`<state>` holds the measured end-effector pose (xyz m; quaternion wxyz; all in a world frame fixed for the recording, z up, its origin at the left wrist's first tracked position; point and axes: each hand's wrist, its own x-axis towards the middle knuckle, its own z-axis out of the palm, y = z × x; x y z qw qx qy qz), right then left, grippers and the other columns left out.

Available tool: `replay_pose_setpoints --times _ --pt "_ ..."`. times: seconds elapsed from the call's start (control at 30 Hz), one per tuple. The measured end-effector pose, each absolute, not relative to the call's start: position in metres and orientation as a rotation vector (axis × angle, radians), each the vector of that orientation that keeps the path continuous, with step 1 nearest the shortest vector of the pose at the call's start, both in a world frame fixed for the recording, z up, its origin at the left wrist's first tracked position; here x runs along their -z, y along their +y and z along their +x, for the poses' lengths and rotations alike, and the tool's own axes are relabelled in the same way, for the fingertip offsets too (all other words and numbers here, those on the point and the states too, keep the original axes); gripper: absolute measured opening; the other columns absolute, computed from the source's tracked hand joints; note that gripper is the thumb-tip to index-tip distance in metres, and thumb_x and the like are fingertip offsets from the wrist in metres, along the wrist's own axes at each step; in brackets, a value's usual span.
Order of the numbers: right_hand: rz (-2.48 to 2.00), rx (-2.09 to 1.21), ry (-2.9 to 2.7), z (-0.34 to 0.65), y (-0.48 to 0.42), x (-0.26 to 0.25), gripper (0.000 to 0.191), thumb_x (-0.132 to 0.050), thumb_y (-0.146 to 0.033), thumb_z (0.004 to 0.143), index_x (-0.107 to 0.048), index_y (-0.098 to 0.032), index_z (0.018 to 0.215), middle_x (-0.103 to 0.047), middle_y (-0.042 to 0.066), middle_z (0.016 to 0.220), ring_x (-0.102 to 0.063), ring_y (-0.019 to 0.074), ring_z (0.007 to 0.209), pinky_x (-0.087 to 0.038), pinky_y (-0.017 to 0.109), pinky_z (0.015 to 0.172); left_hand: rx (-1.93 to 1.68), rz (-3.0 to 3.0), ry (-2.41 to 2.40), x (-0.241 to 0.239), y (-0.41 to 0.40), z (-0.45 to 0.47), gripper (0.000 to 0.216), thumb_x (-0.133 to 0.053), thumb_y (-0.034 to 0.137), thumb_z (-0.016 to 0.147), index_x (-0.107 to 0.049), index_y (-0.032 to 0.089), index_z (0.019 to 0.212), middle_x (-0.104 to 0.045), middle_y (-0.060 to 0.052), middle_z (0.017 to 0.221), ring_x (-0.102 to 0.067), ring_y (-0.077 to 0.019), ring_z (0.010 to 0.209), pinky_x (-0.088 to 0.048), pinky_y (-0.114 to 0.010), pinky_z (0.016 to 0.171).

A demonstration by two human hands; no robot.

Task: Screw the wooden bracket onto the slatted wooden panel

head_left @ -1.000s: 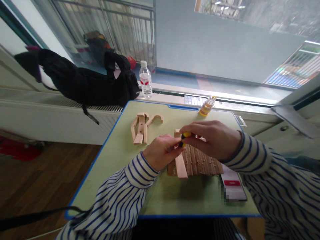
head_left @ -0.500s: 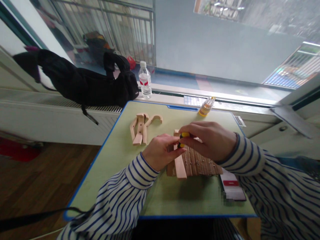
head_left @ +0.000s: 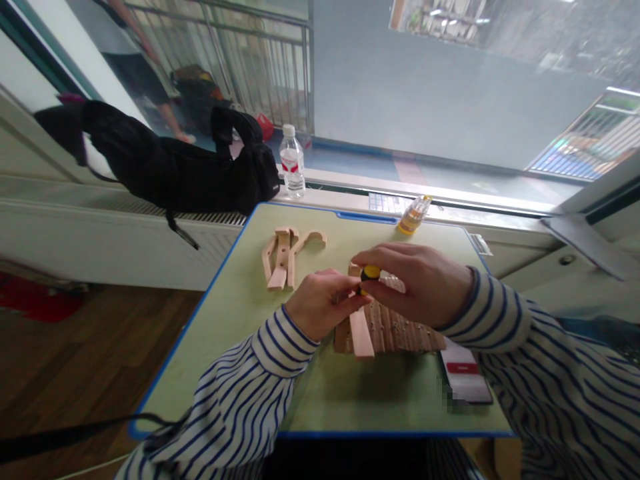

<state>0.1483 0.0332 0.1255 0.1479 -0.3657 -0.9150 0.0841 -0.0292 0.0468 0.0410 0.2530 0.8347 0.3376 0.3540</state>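
My right hand (head_left: 407, 280) is closed around the yellow-and-black handle of a short screwdriver (head_left: 371, 273). My left hand (head_left: 325, 303) pinches the lower part of the screwdriver, just under the right fingers. Beneath both hands lies a pale wooden piece (head_left: 362, 335), resting on a brown ridged block (head_left: 395, 327) dotted with small screws or holes. The fingers hide the screwdriver's tip. Left of the hands, several pale wooden hooks (head_left: 283, 257) with holes lie together on the green table (head_left: 240, 373).
A small clear bottle with yellow ends (head_left: 414, 215) stands at the table's back edge. A phone-like flat object (head_left: 466, 377) lies near my right sleeve. On the sill are a water bottle (head_left: 293, 163) and a black bag (head_left: 200, 170). Behind the glass stands a person (head_left: 133, 60).
My right fingers have shifted around the screwdriver, and more of the yellow handle's end shows. My left hand stays nearly still. Behind the glass, the person has moved right, further into view.
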Motion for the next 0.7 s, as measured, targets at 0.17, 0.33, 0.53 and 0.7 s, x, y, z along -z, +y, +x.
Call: replay_pose_setpoints --times 0.17,0.33,0.53,0.7 --pt "-1.016 -0.245 -2.640 0.150 0.035 -0.123 0.026 -0.042 -0.030 0.089 -0.057 -0.015 0.104 -0.063 0.007 0.091 -0.057 0.0151 0.083 -0.043 0.027 0.072 -0.938 2.271 0.895 -0.042 0.048 -0.029 0.018 -0.056 0.032 0.081 -0.066 0.017 0.081 -0.065 -0.001 0.071 -0.059 -0.0120 0.066 -0.046 -0.023 0.062" --pt "-1.022 -0.208 -2.622 0.149 0.036 -0.119 0.024 -0.045 -0.029 0.088 -0.057 -0.014 0.102 -0.063 0.006 0.085 -0.056 0.0139 0.076 -0.042 0.027 0.068 -0.913 2.273 0.862 -0.043 0.048 -0.031 0.016 -0.057 0.029 0.081 -0.067 0.018 0.087 -0.064 -0.001 0.071 -0.059 -0.0120 0.066 -0.046 -0.023 0.062" --pt "-1.004 -0.158 -2.571 0.146 0.034 -0.115 0.023 -0.047 -0.029 0.087 -0.058 -0.011 0.099 -0.062 0.005 0.079 -0.054 0.0126 0.070 -0.041 0.025 0.065 -0.910 2.289 0.794 -0.041 0.050 -0.032 0.014 -0.057 0.024 0.081 -0.066 0.018 0.090 -0.063 0.000 0.073 -0.058 -0.0117 0.067 -0.046 -0.023 0.062" --pt "-1.022 -0.120 -2.504 0.146 0.032 -0.111 0.023 -0.048 -0.031 0.087 -0.058 -0.012 0.097 -0.062 0.004 0.078 -0.054 0.0116 0.069 -0.041 0.023 0.065 -0.901 2.290 0.756 -0.042 0.051 -0.031 0.013 -0.055 0.020 0.080 -0.065 0.017 0.089 -0.063 0.000 0.072 -0.058 -0.0117 0.067 -0.047 -0.023 0.063"
